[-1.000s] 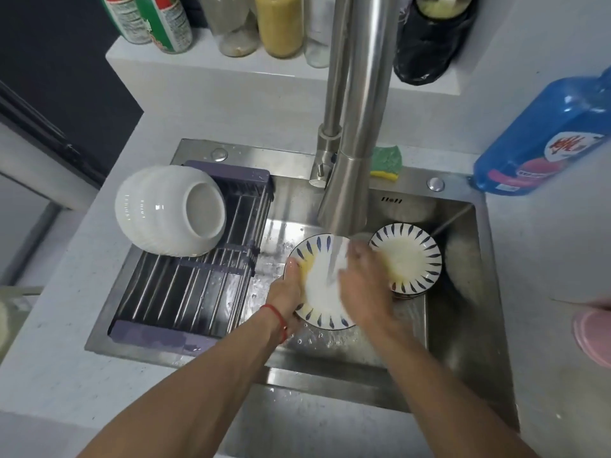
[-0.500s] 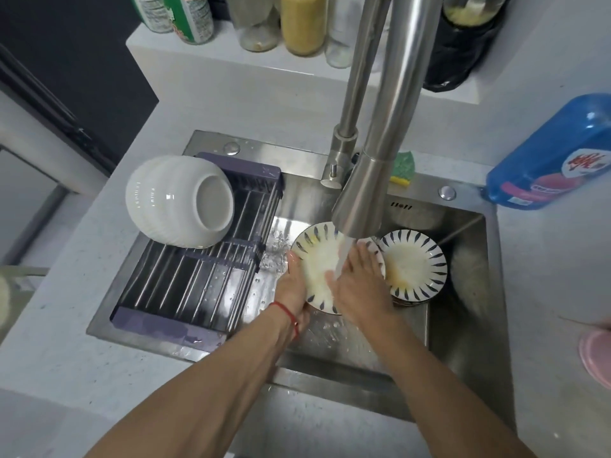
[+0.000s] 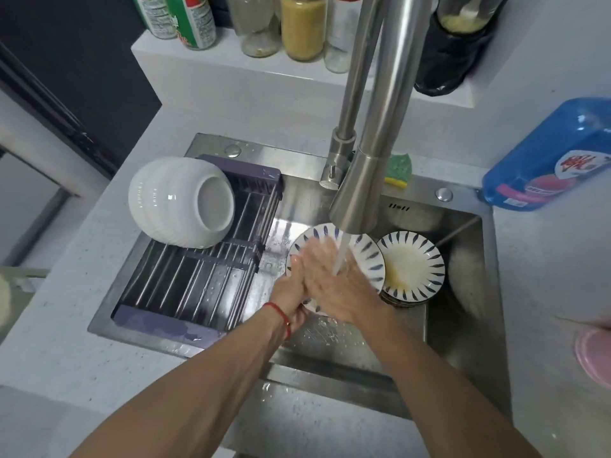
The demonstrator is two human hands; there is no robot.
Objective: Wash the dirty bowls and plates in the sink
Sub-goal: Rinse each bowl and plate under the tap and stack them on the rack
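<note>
A white plate with blue dashes on its rim [image 3: 370, 256] is held tilted in the steel sink [image 3: 463, 325] under running water from the tap [image 3: 357, 200]. My left hand [image 3: 291, 292] grips the plate's lower left edge. My right hand [image 3: 330, 276] lies flat on the plate's face, fingers spread, under the stream. To the right, a stack of matching plates [image 3: 411, 269] sits in the sink, the top one smeared yellow. A white ribbed bowl [image 3: 180, 201] lies on its side on the drying rack [image 3: 198, 282].
A green and yellow sponge [image 3: 400, 170] rests behind the tap. A blue detergent bottle [image 3: 545, 160] lies on the counter at the right, and a pink object [image 3: 595, 358] shows at the right edge. Jars and bottles [image 3: 302, 24] line the shelf behind.
My right hand has slid up and left across the plate's face, fingers now spread under the stream. The left hand keeps its hold on the plate.
</note>
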